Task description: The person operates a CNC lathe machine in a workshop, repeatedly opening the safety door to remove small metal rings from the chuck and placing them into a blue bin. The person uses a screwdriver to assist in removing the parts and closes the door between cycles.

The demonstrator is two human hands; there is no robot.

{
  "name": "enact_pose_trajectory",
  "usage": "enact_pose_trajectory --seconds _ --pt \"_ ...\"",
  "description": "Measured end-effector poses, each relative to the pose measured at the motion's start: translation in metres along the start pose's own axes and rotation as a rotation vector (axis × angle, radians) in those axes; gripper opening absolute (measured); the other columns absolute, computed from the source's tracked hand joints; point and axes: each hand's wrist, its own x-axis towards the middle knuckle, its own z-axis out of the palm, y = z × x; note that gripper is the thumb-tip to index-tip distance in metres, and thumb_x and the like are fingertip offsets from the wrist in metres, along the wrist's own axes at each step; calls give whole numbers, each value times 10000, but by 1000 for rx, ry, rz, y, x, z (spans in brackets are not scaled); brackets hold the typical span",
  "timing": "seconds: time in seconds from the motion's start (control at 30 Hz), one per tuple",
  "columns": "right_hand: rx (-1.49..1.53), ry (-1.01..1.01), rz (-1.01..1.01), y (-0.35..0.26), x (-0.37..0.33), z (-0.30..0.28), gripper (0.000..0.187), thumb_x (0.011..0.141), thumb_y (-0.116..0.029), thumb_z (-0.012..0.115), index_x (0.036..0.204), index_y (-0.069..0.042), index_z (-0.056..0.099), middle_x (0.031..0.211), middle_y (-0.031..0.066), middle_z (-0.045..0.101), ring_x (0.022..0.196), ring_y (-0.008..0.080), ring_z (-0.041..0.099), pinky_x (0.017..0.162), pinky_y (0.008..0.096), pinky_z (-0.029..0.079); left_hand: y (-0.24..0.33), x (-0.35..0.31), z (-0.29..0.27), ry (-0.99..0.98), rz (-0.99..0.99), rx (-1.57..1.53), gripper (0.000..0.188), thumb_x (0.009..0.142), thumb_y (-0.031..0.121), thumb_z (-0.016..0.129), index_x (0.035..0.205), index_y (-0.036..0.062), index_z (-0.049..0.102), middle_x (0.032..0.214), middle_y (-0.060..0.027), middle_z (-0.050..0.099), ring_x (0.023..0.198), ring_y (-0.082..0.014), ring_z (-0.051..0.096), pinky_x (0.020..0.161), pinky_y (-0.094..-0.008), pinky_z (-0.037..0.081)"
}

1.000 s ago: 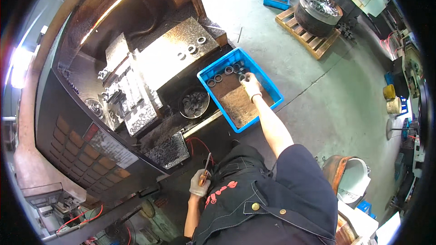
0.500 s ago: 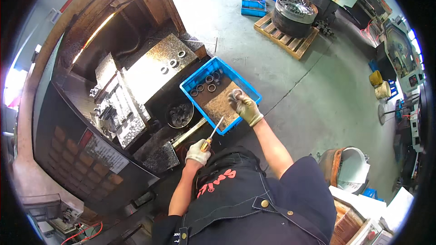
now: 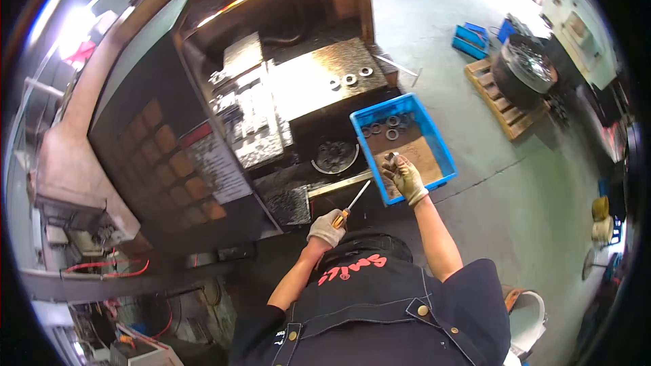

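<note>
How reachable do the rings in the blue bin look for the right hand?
Likely yes: the right hand shows over the blue bin, nothing visible blocks the rings, though it may hold something.

Item count: one blue bin (image 3: pixel 435 137); three metal rings (image 3: pixel 349 80) on one flat metal block (image 3: pixel 305 78); at least four loose rings (image 3: pixel 392 135) inside the bin, exact total unclear; two gloved hands, one left hand (image 3: pixel 327 228) and one right hand (image 3: pixel 407 179); one orange-handled tool (image 3: pixel 342 218); one wooden pallet (image 3: pixel 519 127); one drum (image 3: pixel 508 83); at least two blue crates (image 3: pixel 468 43) beyond.
</note>
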Motion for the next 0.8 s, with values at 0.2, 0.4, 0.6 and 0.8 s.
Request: enact_pose_trajectory --seconds 0.2,0.4,0.6,0.8 --pt "-53 -118 241 36 13 48 266 804 -349 618 892 -100 582 920 60 602 803 175 592 716 305 483 -27 -38 -3 79 -73 51 264 655 157 595 917 132 567 796 -165 612 775 -364 585 667 -412 456" --pt "-167 -153 397 33 8 82 307 791 -405 620 790 -103 562 863 76 614 738 162 599 638 296 495 -38 -59 7 330 -65 -201 283 666 86 563 949 93 566 790 -165 613 770 -336 603 666 -369 465" --pt "-5 -290 527 67 -3 105 330 800 -436 587 954 -147 551 1024 31 591 902 164 575 755 340 468 -46 -75 7 543 -16 -354 297 640 -42 507 913 66 549 724 -33 547 678 -127 550 658 -259 456" --pt "-142 -583 592 127 -15 160 392 843 -440 526 1033 -97 538 1011 66 598 883 167 591 756 342 480 -45 -116 -4 693 14 -290 256 648 -21 505 890 45 554 733 -57 570 672 -150 565 642 -271 459"
